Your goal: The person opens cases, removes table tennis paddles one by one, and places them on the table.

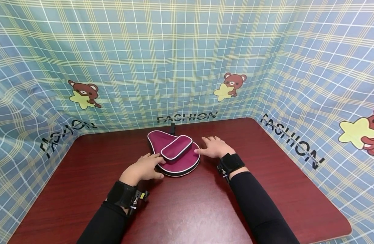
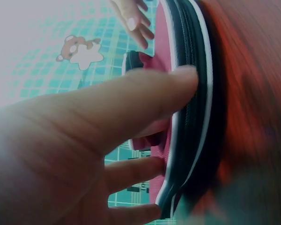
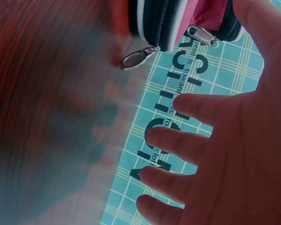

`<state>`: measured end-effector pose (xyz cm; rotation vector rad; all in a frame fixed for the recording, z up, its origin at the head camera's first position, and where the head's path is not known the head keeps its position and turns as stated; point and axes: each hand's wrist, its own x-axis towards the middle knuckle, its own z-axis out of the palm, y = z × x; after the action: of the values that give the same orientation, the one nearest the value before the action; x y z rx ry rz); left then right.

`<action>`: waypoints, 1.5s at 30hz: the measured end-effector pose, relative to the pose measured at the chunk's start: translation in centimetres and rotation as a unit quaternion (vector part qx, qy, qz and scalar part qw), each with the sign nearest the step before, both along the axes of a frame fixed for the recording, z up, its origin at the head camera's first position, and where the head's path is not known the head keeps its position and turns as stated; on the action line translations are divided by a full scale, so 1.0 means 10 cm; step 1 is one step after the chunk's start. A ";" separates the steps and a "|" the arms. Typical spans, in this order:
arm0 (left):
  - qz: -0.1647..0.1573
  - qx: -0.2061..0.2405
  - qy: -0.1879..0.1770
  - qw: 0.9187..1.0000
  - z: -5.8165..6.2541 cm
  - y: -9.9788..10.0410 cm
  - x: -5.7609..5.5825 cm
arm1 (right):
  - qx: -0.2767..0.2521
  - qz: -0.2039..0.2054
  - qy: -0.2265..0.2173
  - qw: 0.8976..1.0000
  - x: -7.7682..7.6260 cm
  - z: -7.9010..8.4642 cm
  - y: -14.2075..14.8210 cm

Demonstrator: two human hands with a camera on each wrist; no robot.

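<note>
A magenta table tennis paddle case (image 1: pixel 177 166) with white piping lies flat on the dark red table, its narrow end toward the back left. A small zipped pouch (image 1: pixel 176 148) bulges from its top. My left hand (image 1: pixel 143 168) is at the case's lower left edge, fingertips over the rim; in the left wrist view the thumb (image 2: pixel 145 91) overlaps the black zipped side (image 2: pixel 192 93). On the other side my right hand (image 1: pixel 216 147) has its fingers spread and its thumb at the right edge. Metal zip pulls (image 3: pixel 138 58) show in the right wrist view.
A short black strap (image 1: pixel 173 128) sticks out behind the case. Blue checked cloth (image 1: pixel 174 67) with bears and lettering hangs behind and along both sides of the table (image 1: pixel 199 217).
</note>
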<state>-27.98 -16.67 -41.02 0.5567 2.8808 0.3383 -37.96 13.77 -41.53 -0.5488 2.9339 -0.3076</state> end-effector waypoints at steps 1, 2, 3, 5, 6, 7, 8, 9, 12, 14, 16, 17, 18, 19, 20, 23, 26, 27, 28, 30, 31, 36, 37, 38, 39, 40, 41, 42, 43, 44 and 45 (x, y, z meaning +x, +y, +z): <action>0.000 -0.001 -0.002 1.000 0.01 0.01 0.01 | 0.001 0.000 0.000 1.000 0.00 0.00 0.00; -0.002 -0.003 -0.002 1.000 0.02 0.02 0.02 | 0.002 0.000 0.001 1.000 0.00 -0.01 0.01; -0.003 -0.006 -0.001 1.000 0.03 0.03 0.04 | 0.002 -0.001 0.001 1.000 0.00 -0.01 0.01; -0.007 -0.012 0.009 1.000 0.04 0.06 0.06 | 0.000 -0.001 0.000 1.000 0.00 -0.03 0.01; -0.011 -0.016 0.016 1.000 0.04 0.08 0.06 | 0.000 -0.001 0.001 1.000 0.00 -0.04 0.01; -0.013 -0.021 0.022 0.999 0.03 0.09 0.07 | -0.001 -0.001 0.001 1.000 0.00 -0.04 0.02; -0.015 -0.026 0.028 0.999 0.03 0.10 0.08 | -0.002 -0.002 0.000 1.000 0.00 -0.05 0.02; -0.016 -0.031 0.033 0.999 0.02 0.11 0.08 | -0.003 -0.003 0.000 1.000 0.00 -0.05 0.02; -0.021 -0.044 0.039 0.998 0.03 0.14 0.10 | -0.005 -0.005 0.001 1.000 0.00 -0.07 0.02; -0.021 -0.047 0.034 0.998 0.04 0.14 0.11 | -0.002 -0.007 0.002 1.000 -0.01 -0.08 0.02; -0.018 -0.040 0.025 0.999 0.06 0.14 0.11 | 0.001 -0.007 0.004 1.000 -0.02 -0.08 0.02; -0.017 -0.036 0.023 0.999 0.07 0.14 0.11 | 0.002 -0.007 0.003 1.000 -0.02 -0.09 0.02; -0.016 -0.032 0.024 0.999 0.07 0.14 0.10 | 0.001 -0.007 0.003 1.000 -0.03 -0.09 0.02; -0.017 -0.025 0.026 0.999 0.07 0.14 0.09 | 0.001 -0.006 0.004 1.000 -0.03 -0.09 0.02; -0.017 -0.018 0.030 0.999 0.07 0.14 0.09 | 0.001 -0.006 0.004 1.000 -0.03 -0.08 0.02; -0.012 -0.008 0.058 0.998 0.05 0.13 0.05 | 0.003 -0.005 0.004 1.000 -0.03 -0.08 0.03; 0.017 0.001 0.082 0.996 0.02 0.12 0.02 | 0.005 -0.006 0.003 1.000 -0.03 -0.07 0.03; 0.028 0.001 0.092 0.995 0.00 0.12 0.00 | 0.004 -0.006 0.002 1.000 -0.03 -0.07 0.03; 0.040 0.001 0.102 0.994 -0.01 0.11 -0.01 | 0.004 -0.006 0.002 1.000 -0.03 -0.06 0.03; 0.058 0.005 0.115 0.992 -0.05 0.10 -0.04 | 0.003 -0.005 0.001 1.000 -0.02 -0.06 0.03; 0.061 0.006 0.120 0.991 -0.08 0.09 -0.05 | 0.002 -0.004 0.001 1.000 -0.02 -0.06 0.03; 0.042 0.010 0.107 0.993 -0.20 0.06 -0.13 | 0.001 -0.005 -0.001 1.000 -0.02 -0.07 0.02; 0.037 0.012 0.100 0.994 -0.21 0.06 -0.13 | 0.000 -0.005 -0.002 1.000 -0.03 -0.07 0.02; 0.033 0.014 0.094 0.995 -0.22 0.06 -0.14 | 0.000 -0.006 -0.002 1.000 -0.03 -0.07 0.02; 0.029 0.016 0.091 0.995 -0.22 0.06 -0.13 | 0.000 -0.006 -0.003 1.000 -0.03 -0.08 0.02; 0.029 0.018 0.087 0.996 -0.22 0.06 -0.13 | 0.000 -0.005 -0.003 1.000 -0.03 -0.08 0.02; 0.027 0.019 0.086 0.996 -0.21 0.06 -0.13 | -0.001 -0.004 -0.003 1.000 -0.04 -0.09 0.02; 0.026 0.018 0.087 0.996 -0.20 0.06 -0.13 | -0.002 -0.004 -0.004 1.000 -0.04 -0.09 0.03; 0.025 0.016 0.086 0.996 -0.20 0.07 -0.12 | -0.002 -0.003 -0.005 1.000 -0.04 -0.09 0.03; 0.023 0.012 0.087 0.996 -0.19 0.07 -0.12 | -0.003 -0.002 -0.006 1.000 -0.04 -0.09 0.03; 0.022 0.007 0.087 0.996 -0.18 0.08 -0.11 | -0.003 -0.002 -0.007 1.000 -0.04 -0.09 0.03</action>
<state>-29.05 -15.88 -42.78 0.5521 3.0634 0.3337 -38.38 14.07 -42.48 -0.5401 2.9228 -0.3197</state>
